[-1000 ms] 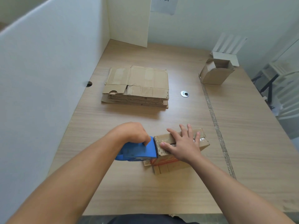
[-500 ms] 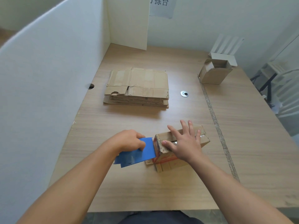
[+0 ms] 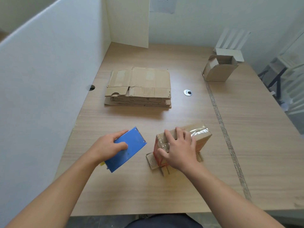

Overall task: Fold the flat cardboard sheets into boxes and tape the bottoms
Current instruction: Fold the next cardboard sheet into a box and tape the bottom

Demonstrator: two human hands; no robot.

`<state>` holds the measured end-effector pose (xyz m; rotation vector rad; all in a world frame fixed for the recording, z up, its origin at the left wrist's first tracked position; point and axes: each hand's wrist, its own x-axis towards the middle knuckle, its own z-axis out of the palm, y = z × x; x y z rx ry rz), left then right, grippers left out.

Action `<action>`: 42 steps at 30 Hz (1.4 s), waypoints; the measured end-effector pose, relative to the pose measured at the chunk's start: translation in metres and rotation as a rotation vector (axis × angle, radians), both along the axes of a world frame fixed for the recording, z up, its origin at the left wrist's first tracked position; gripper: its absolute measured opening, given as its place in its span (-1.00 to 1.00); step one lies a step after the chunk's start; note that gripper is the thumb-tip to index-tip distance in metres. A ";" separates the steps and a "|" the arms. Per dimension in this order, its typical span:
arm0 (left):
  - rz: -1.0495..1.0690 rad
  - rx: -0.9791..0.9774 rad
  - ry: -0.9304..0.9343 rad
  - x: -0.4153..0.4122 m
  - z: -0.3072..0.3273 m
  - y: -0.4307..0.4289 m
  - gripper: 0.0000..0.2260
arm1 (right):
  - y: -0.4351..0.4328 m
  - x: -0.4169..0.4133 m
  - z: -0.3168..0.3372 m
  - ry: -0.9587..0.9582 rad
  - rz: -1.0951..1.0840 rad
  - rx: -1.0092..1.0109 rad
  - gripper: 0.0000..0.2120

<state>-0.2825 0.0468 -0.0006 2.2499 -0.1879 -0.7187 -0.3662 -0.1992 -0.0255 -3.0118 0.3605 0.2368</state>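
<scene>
1 stack of flat cardboard sheets (image 3: 139, 86) lies mid-table (image 3: 255, 145). Nearer the person than the stack, the L hand (image 3: 107, 146) grips 1 blue tape dispenser (image 3: 131, 150), thumb on its top face & fingers over its far edge, just apart from 1 folded box (image 3: 201, 137) at the stack's near-right w/ clear tape along its top seam. R hand (image 3: 180, 151) presses that box, 4 fingers spread fairly straight on top, thumb down the near end; right of the stack are 1 round metal grommet (image 3: 187, 92) close by & 1 open-topped box (image 3: 218, 71) farther off.
</scene>
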 end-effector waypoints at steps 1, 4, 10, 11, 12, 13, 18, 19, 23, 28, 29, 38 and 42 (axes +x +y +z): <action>0.007 -0.006 -0.008 0.000 0.001 0.001 -0.57 | -0.006 -0.001 0.000 0.001 0.056 0.010 -0.36; 0.011 -0.032 -0.053 -0.001 0.000 -0.001 -0.44 | -0.024 -0.009 -0.002 -0.018 0.175 0.096 -0.33; -0.125 -0.036 -0.220 -0.010 -0.001 -0.019 -0.38 | -0.078 -0.022 -0.033 -0.288 0.278 0.253 -0.50; -0.152 -0.030 -0.254 -0.012 -0.001 -0.023 -0.39 | -0.087 -0.023 -0.036 -0.312 0.300 0.295 -0.50; -0.178 -0.027 -0.288 -0.015 -0.001 -0.028 -0.40 | -0.096 -0.024 -0.038 -0.323 0.323 0.326 -0.51; -0.207 -0.022 -0.326 -0.018 0.000 -0.033 -0.41 | -0.106 -0.024 -0.039 -0.320 0.348 0.351 -0.50; -0.409 0.058 -0.738 -0.033 -0.004 -0.057 -0.40 | -0.136 -0.027 -0.042 -0.296 0.387 0.407 -0.53; -0.458 0.066 -0.845 -0.033 -0.006 -0.061 -0.44 | -0.140 -0.027 -0.042 -0.313 0.385 0.400 -0.56; -0.575 0.105 -0.987 -0.033 -0.008 -0.073 -0.56 | -0.148 -0.031 -0.040 -0.337 0.383 0.399 -0.55; -0.625 0.139 -1.064 -0.035 -0.006 -0.087 -0.62 | -0.147 -0.025 -0.033 -0.496 0.326 0.484 -0.54; -0.635 0.150 -1.072 -0.034 -0.005 -0.089 -0.62 | -0.147 -0.024 -0.030 -0.519 0.315 0.512 -0.54; -0.709 0.145 -1.070 -0.031 0.001 -0.092 -0.62 | -0.131 -0.008 -0.020 -0.500 0.373 0.659 -0.56; -0.723 0.114 -1.071 -0.026 0.004 -0.092 -0.61 | -0.124 -0.002 -0.016 -0.523 0.371 0.684 -0.62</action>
